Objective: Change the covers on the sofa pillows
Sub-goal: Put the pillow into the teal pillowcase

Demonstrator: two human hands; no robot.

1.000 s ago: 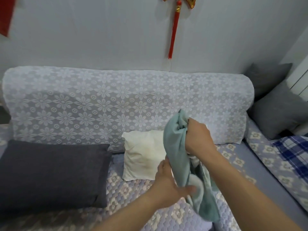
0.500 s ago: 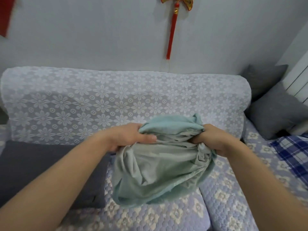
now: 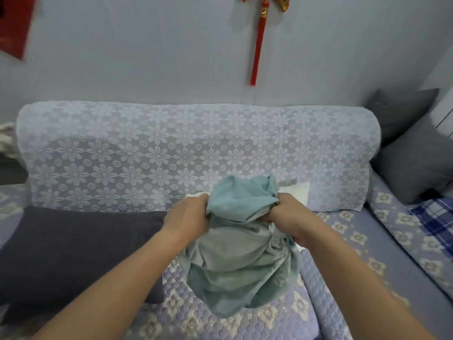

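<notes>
A teal pillow cover (image 3: 241,253) is gripped at its bunched top edge by both hands above the sofa seat (image 3: 220,322).

Head view: the left hand (image 3: 190,217) is curled tight around the cover's left side, fingers buried in the cloth; the right hand (image 3: 285,213) is clenched on the right side in the same way, knuckles turned up. Both forearms are stretched forward and angled inward, the hands held near each other with gathered fabric between them. The rest of the cover hangs loose below the hands. A bare white pillow (image 3: 297,192) is partly seen behind the cover, leaned against the lace-draped backrest (image 3: 147,155). A dark grey pillow (image 3: 73,249) is lying on the seat to the left.
</notes>
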